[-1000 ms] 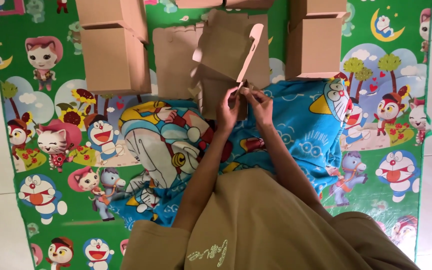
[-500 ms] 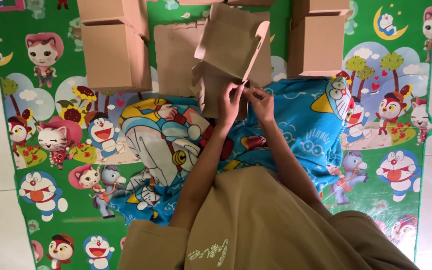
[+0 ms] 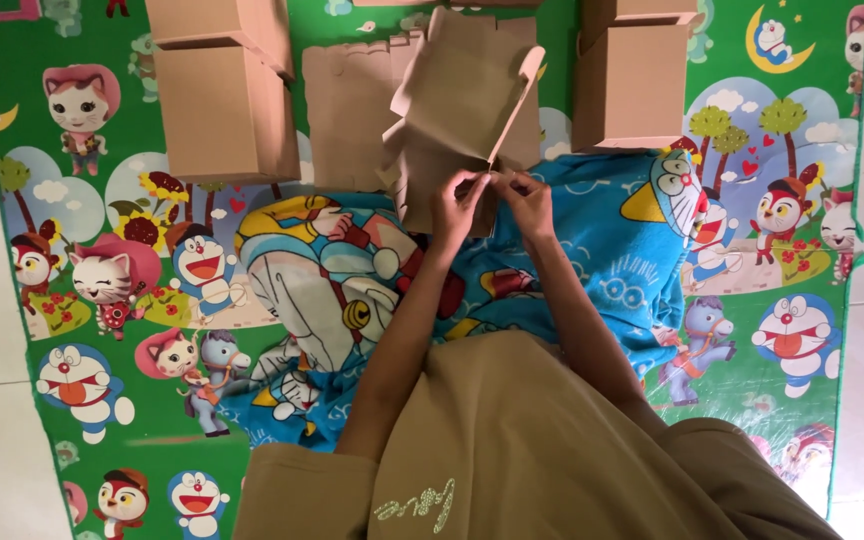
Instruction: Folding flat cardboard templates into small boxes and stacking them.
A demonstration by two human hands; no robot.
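At the far middle of the mat: a half-folded cardboard box (image 3: 452,110) is held up off the blue blanket (image 3: 592,250), flaps loose and tilted.
Left hand: the left hand (image 3: 457,200) is closed in a pinch on the box's near lower edge.
Right hand: the right hand (image 3: 527,195) is pinched on the same edge, just beside the left; fingertips nearly touching.
Beneath: flat cardboard sheets (image 3: 352,110) lie on the green cartoon mat (image 3: 102,330).
Far left corner: two finished boxes (image 3: 222,90) are stacked close.
Far right corner: two more finished boxes (image 3: 637,80) are set together.
Handling, judged: the tab is best seated with both pinches kept close, the crease pressed flat, and the loose upper flap kept clear.
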